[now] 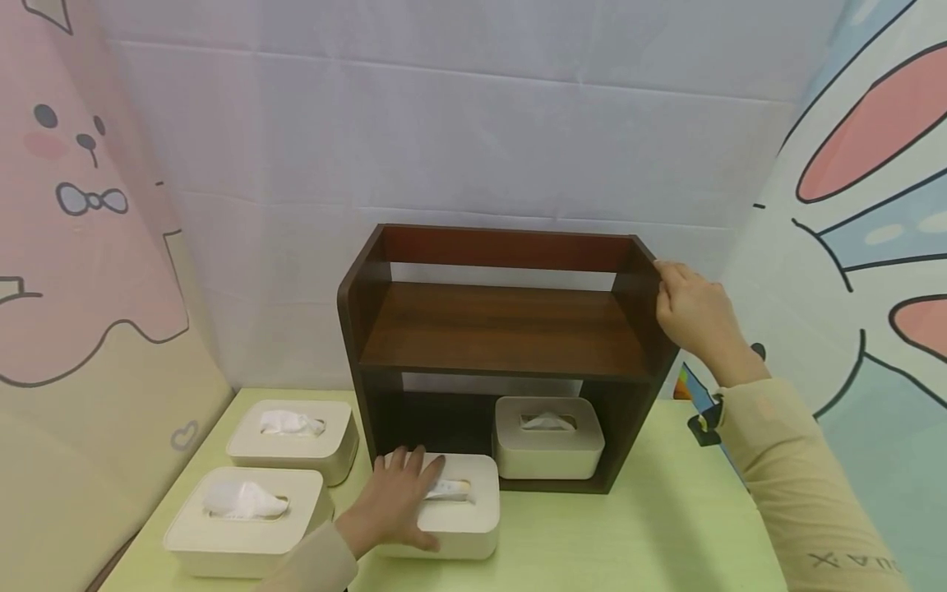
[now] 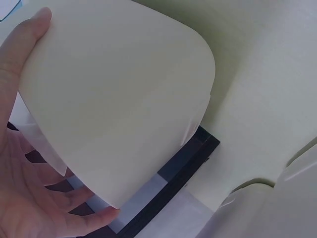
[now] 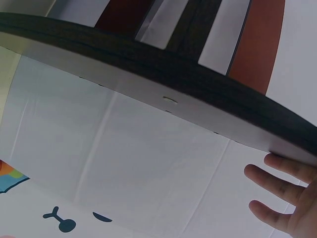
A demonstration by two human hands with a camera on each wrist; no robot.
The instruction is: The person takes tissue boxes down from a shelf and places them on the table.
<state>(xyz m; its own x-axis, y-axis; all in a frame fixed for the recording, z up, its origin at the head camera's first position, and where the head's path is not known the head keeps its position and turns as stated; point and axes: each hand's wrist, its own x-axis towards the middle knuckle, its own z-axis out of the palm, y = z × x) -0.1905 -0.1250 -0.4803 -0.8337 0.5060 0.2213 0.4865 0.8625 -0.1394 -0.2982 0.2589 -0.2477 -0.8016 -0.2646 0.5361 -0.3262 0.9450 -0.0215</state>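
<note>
My left hand (image 1: 399,501) spans the left end of a cream tissue box (image 1: 469,526) at the front of a dark brown wooden shelf unit (image 1: 510,329). Its thumb lies at the box's front edge, with the fingers spread over the top toward the back. The left wrist view shows the box's smooth end face (image 2: 124,94) between thumb and fingers. A second tissue box (image 1: 549,444) sits in the lower right of the shelf. My right hand (image 1: 695,312) touches the outer face of the right side panel near its top; in the right wrist view its fingers are nearly straight.
Two more tissue boxes, a rear one (image 1: 284,427) and a front one (image 1: 244,526), stand left of the shelf on the pale green tabletop (image 1: 666,534). A white cloth backdrop (image 1: 473,140) hangs behind. Cartoon-printed cloth (image 1: 880,247) borders the right side.
</note>
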